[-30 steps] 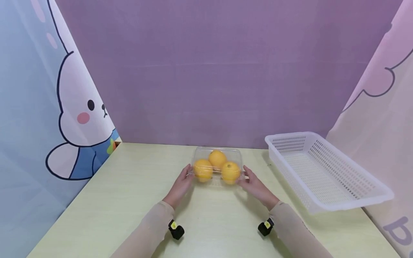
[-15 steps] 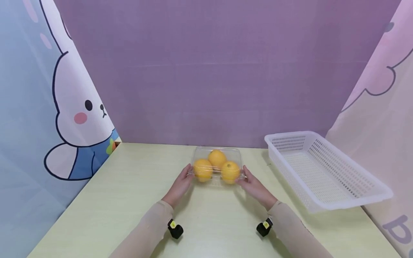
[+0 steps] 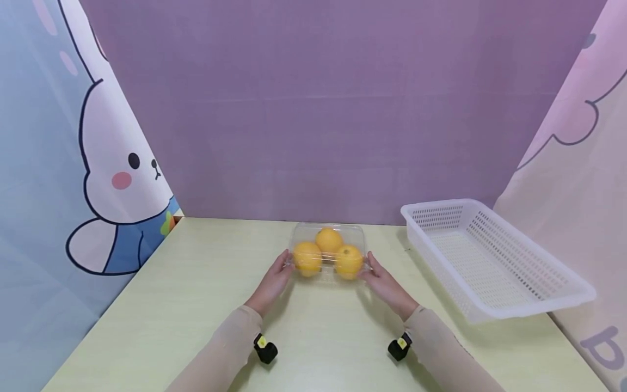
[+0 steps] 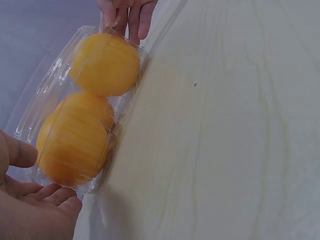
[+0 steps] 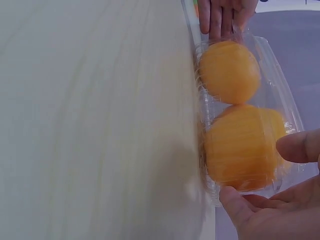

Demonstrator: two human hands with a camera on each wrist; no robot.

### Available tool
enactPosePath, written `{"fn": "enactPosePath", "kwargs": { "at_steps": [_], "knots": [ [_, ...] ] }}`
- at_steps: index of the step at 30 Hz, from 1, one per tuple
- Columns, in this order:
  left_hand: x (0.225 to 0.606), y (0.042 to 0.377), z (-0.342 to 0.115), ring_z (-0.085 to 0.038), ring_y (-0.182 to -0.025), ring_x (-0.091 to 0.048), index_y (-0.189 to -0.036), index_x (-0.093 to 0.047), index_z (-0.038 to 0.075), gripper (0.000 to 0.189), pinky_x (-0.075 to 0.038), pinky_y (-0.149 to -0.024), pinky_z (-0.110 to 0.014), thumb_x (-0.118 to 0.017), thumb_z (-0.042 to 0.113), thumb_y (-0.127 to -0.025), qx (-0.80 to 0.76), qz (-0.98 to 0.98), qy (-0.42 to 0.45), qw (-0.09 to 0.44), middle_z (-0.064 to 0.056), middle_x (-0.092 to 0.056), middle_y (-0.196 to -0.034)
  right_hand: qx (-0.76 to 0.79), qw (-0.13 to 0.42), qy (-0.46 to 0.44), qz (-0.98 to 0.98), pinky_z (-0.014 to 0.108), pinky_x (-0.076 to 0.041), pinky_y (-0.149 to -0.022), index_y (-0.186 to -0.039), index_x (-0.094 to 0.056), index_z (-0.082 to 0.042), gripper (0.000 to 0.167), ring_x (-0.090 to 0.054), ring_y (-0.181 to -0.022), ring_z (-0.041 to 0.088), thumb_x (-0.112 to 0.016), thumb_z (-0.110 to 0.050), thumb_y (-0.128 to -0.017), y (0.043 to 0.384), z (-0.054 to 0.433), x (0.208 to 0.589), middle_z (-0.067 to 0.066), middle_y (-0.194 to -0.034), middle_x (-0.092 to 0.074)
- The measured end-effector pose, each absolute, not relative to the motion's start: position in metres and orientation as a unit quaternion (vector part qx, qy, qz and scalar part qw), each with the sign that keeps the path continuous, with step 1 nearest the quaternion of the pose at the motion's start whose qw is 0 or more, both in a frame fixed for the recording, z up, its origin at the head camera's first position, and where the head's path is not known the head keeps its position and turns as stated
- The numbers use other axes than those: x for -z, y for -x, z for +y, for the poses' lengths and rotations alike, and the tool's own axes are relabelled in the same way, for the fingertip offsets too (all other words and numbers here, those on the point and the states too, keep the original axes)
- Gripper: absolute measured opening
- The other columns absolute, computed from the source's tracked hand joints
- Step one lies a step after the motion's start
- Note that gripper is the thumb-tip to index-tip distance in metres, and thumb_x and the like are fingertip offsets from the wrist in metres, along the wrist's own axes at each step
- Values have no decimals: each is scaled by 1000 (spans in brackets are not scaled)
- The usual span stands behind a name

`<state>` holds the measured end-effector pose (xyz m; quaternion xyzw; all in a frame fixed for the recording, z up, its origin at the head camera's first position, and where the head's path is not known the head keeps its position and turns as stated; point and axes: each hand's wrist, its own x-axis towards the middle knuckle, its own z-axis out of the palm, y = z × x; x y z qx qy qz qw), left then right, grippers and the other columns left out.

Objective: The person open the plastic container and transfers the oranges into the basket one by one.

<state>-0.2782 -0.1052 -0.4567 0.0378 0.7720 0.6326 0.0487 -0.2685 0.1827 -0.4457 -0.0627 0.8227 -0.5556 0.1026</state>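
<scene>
A clear plastic clamshell box (image 3: 303,233) stands near the far middle of the table in the head view, with three oranges (image 3: 329,241) inside. My left hand (image 3: 269,286) holds its left end, the thumb on the upper side and the fingers lower down, as the left wrist view shows. At the opposite end my right hand (image 3: 389,287) grips the box the same way; the right wrist view has its thumb over the clear lid (image 5: 270,65). The lid lies over the oranges. Whether the base rests flat on the table or is slightly raised, I cannot tell.
A white perforated plastic basket (image 3: 482,313) stands at the right side of the table (image 3: 210,261). Behind the table hangs a purple cloth (image 3: 313,136). A curtain with a cartoon rabbit (image 3: 127,196) is on the left, a pink and cream one (image 3: 578,218) on the right.
</scene>
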Motion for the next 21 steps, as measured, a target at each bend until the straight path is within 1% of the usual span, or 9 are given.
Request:
{"fn": "enactPosePath", "kwargs": {
  "at_steps": [5,10,18,21],
  "knots": [
    [457,279,-107,-39,-146,-26,-160,-17,4,64,-20,-117,-53,-44,27,-107,-625,777,-31,59,-18,-26,-161,544,94,65,831,56,-22,-115,-160,-1,-2,78,-22,-145,44,-50,-26,-105,269,183,446,23,-162,-17],
    [456,278,-108,-41,-145,-27,-160,-17,5,64,-20,-116,-56,-44,29,-107,-618,783,-27,62,-18,-26,-161,542,95,66,833,59,-23,-113,-159,-3,0,79,-25,-143,46,-52,-27,-104,268,184,446,24,-161,-19],
    [455,279,-106,-40,-144,-30,-160,-18,4,63,-22,-116,-54,-45,26,-107,-613,788,-24,52,-18,-27,-160,545,96,66,830,61,-25,-113,-159,-4,1,81,-26,-143,47,-54,-29,-103,268,186,443,25,-159,-23],
    [455,279,-106,-40,-144,-30,-160,-18,5,63,-23,-116,-54,-45,26,-107,-611,789,-25,54,-17,-27,-161,547,98,68,829,61,-28,-111,-159,-4,2,81,-33,-140,47,-54,-28,-103,268,185,443,26,-159,-23]
  ]
}}
